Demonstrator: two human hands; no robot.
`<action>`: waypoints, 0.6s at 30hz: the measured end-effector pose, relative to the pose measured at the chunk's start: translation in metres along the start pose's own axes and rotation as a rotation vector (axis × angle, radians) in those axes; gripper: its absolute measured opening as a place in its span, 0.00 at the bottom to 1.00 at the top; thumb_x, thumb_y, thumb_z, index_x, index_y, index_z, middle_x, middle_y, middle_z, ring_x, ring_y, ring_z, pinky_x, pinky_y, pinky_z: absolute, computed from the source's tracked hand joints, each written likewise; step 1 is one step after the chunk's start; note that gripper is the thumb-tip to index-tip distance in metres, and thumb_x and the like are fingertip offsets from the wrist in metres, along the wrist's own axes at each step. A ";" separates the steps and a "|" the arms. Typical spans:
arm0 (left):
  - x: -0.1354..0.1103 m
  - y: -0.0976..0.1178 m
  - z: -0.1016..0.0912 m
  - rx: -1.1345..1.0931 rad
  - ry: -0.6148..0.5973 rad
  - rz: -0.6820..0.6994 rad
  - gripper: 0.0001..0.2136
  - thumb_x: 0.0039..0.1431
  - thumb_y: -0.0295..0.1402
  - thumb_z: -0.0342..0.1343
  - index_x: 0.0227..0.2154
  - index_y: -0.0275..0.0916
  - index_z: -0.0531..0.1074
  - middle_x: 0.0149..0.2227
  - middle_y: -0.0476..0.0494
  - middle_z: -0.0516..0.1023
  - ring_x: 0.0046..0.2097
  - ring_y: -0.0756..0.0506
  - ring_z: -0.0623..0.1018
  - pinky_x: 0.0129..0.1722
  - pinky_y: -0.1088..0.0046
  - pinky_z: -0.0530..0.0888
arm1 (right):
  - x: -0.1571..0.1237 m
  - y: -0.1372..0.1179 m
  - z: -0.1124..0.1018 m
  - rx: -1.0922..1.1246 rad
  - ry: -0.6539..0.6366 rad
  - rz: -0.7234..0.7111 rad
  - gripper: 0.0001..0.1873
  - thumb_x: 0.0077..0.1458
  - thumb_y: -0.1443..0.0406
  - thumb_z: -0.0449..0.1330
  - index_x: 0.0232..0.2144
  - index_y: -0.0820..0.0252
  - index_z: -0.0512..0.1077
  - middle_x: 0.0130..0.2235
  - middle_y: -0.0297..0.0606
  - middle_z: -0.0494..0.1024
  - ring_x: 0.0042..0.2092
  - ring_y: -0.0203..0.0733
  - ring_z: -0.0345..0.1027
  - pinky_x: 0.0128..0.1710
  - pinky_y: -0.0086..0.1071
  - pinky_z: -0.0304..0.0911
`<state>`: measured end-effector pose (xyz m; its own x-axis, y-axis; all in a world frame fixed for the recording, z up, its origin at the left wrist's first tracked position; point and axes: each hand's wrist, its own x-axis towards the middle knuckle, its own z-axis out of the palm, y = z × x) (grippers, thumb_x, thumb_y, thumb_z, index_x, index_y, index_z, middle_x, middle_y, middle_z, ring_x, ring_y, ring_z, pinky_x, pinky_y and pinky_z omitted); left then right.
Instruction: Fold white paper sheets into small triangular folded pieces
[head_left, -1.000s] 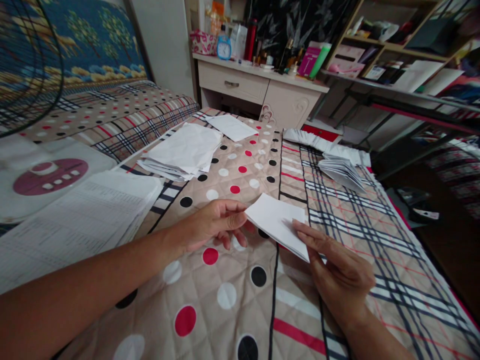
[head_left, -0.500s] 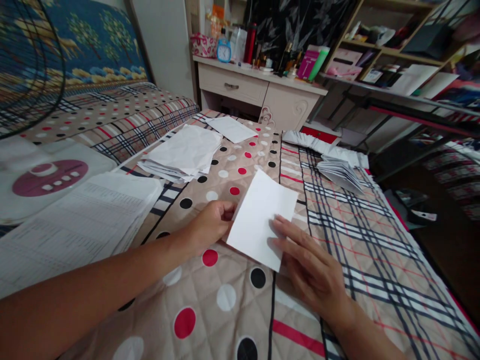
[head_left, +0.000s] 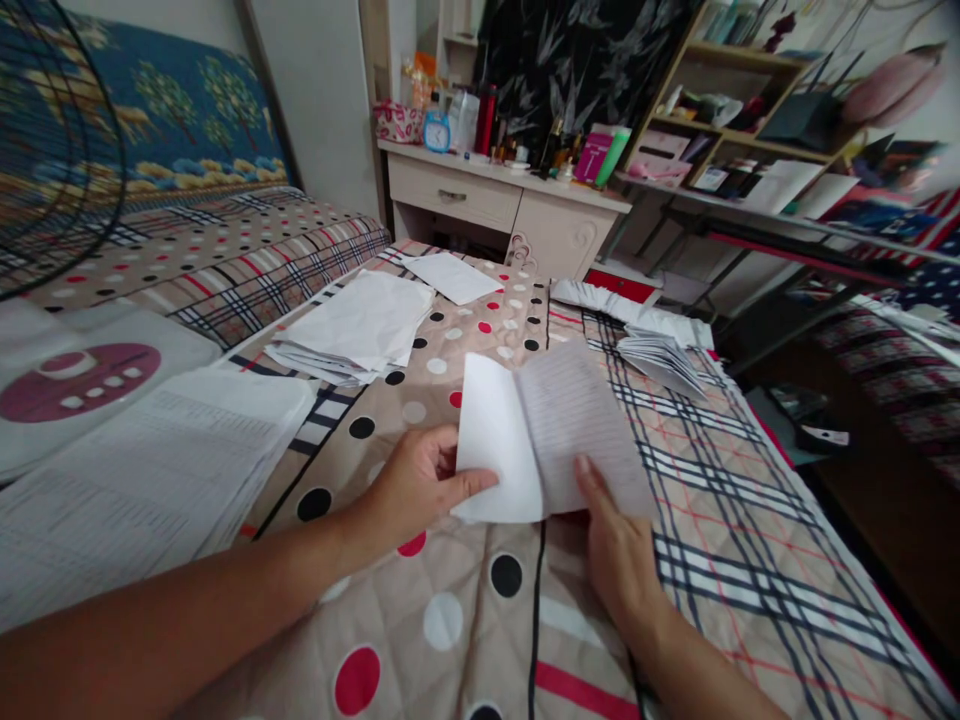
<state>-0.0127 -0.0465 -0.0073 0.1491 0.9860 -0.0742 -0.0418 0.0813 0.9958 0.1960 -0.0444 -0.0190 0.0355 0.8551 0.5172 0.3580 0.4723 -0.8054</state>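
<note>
A folded sheet of white paper (head_left: 540,430) with faint printed lines stands half opened over the quilted bedspread (head_left: 465,620). My left hand (head_left: 420,485) pinches its left flap, thumb across the front. My right hand (head_left: 619,560) is under the right flap, fingers extended against the paper's lower edge. Both hands are at the centre of the view, close together.
A loose pile of white sheets (head_left: 356,330) and a single sheet (head_left: 454,277) lie farther back. A stack of folded papers (head_left: 664,362) sits at the right. Printed sheets (head_left: 142,470) lie at the left beside a fan base (head_left: 71,365). A cluttered dresser (head_left: 502,195) stands behind.
The folded paper has been opened out: a second lined panel now shows to the right. My left hand shifted to grip the left flap and my right hand slid under the right one.
</note>
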 end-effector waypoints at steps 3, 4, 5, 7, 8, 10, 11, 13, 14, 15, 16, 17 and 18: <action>0.005 0.003 -0.004 -0.073 0.029 -0.005 0.21 0.48 0.36 0.67 0.44 0.36 0.70 0.39 0.41 0.81 0.38 0.43 0.81 0.38 0.68 0.77 | 0.009 0.009 -0.001 0.297 0.149 0.153 0.22 0.65 0.64 0.52 0.60 0.50 0.64 0.51 0.35 0.79 0.48 0.43 0.77 0.42 0.37 0.77; 0.007 0.003 -0.005 -0.109 0.033 -0.015 0.23 0.49 0.36 0.67 0.47 0.37 0.67 0.40 0.41 0.81 0.38 0.43 0.81 0.38 0.67 0.77 | 0.011 0.009 -0.001 0.389 0.141 0.204 0.22 0.65 0.63 0.52 0.60 0.48 0.64 0.52 0.34 0.78 0.48 0.44 0.77 0.41 0.38 0.77; 0.008 0.004 -0.005 -0.145 0.035 -0.034 0.26 0.50 0.36 0.67 0.50 0.38 0.64 0.39 0.42 0.82 0.38 0.43 0.81 0.37 0.68 0.77 | 0.012 0.009 -0.001 0.468 0.118 0.254 0.21 0.65 0.63 0.51 0.59 0.46 0.65 0.52 0.33 0.78 0.48 0.44 0.77 0.41 0.39 0.78; 0.010 0.004 -0.007 -0.191 0.049 -0.084 0.29 0.51 0.35 0.66 0.54 0.39 0.60 0.37 0.44 0.82 0.35 0.45 0.81 0.34 0.70 0.77 | 0.013 0.007 0.000 0.581 0.061 0.354 0.19 0.65 0.62 0.52 0.57 0.44 0.68 0.51 0.32 0.79 0.47 0.45 0.77 0.39 0.38 0.78; 0.011 0.004 -0.007 -0.203 0.058 -0.106 0.30 0.51 0.35 0.66 0.55 0.40 0.59 0.35 0.45 0.82 0.33 0.46 0.81 0.32 0.72 0.76 | 0.013 0.006 0.000 0.625 0.041 0.398 0.19 0.64 0.61 0.53 0.56 0.44 0.69 0.51 0.32 0.79 0.46 0.45 0.78 0.38 0.38 0.78; 0.013 0.003 -0.009 -0.236 0.053 -0.138 0.28 0.53 0.36 0.65 0.54 0.40 0.61 0.34 0.46 0.81 0.31 0.47 0.80 0.30 0.75 0.75 | 0.013 0.005 0.000 0.704 0.016 0.484 0.19 0.62 0.60 0.56 0.55 0.47 0.70 0.50 0.34 0.80 0.45 0.46 0.78 0.36 0.36 0.79; 0.014 0.002 -0.011 -0.263 0.037 -0.149 0.26 0.53 0.36 0.65 0.52 0.40 0.63 0.35 0.46 0.81 0.31 0.48 0.80 0.30 0.76 0.75 | 0.012 0.005 0.000 0.741 0.015 0.527 0.19 0.60 0.60 0.58 0.54 0.48 0.70 0.50 0.35 0.80 0.46 0.47 0.78 0.37 0.37 0.79; 0.015 0.001 -0.014 -0.341 -0.008 -0.156 0.22 0.53 0.38 0.65 0.48 0.40 0.68 0.37 0.45 0.81 0.32 0.48 0.79 0.30 0.76 0.75 | 0.011 0.005 0.001 0.793 0.027 0.603 0.22 0.58 0.60 0.61 0.54 0.50 0.70 0.51 0.36 0.79 0.48 0.49 0.77 0.38 0.39 0.79; 0.015 0.001 -0.016 -0.385 -0.032 -0.155 0.20 0.52 0.39 0.66 0.46 0.40 0.69 0.38 0.45 0.80 0.32 0.49 0.79 0.31 0.76 0.75 | 0.010 0.004 0.002 0.805 0.032 0.633 0.23 0.57 0.60 0.62 0.55 0.51 0.69 0.52 0.37 0.78 0.48 0.49 0.76 0.39 0.40 0.79; 0.016 0.001 -0.017 -0.426 -0.052 -0.155 0.19 0.51 0.39 0.67 0.44 0.40 0.71 0.37 0.46 0.80 0.32 0.49 0.79 0.31 0.77 0.74 | 0.010 0.003 0.004 0.809 0.038 0.658 0.25 0.56 0.60 0.63 0.56 0.51 0.68 0.53 0.38 0.78 0.49 0.50 0.76 0.39 0.41 0.79; 0.016 0.000 -0.018 -0.459 -0.068 -0.159 0.19 0.49 0.39 0.68 0.43 0.40 0.72 0.36 0.47 0.80 0.31 0.49 0.79 0.30 0.77 0.74 | 0.009 0.002 0.005 0.808 0.043 0.681 0.27 0.55 0.59 0.64 0.57 0.51 0.67 0.53 0.39 0.78 0.48 0.51 0.77 0.38 0.42 0.79; 0.017 0.000 -0.019 -0.485 -0.075 -0.163 0.18 0.48 0.39 0.69 0.41 0.40 0.73 0.34 0.47 0.80 0.31 0.50 0.79 0.30 0.77 0.75 | 0.009 0.001 0.007 0.800 0.048 0.703 0.28 0.54 0.59 0.64 0.57 0.52 0.66 0.53 0.40 0.77 0.47 0.51 0.77 0.37 0.42 0.79; 0.017 -0.001 -0.019 -0.501 -0.070 -0.166 0.18 0.47 0.38 0.69 0.39 0.39 0.74 0.33 0.48 0.80 0.30 0.50 0.79 0.30 0.77 0.75 | 0.008 -0.001 0.007 0.787 0.063 0.717 0.29 0.54 0.59 0.64 0.58 0.52 0.65 0.53 0.40 0.77 0.46 0.51 0.78 0.37 0.42 0.79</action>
<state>-0.0292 -0.0269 -0.0103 0.2586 0.9434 -0.2077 -0.4763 0.3116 0.8222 0.1890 -0.0364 -0.0161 0.0546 0.9862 -0.1563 -0.4688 -0.1129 -0.8761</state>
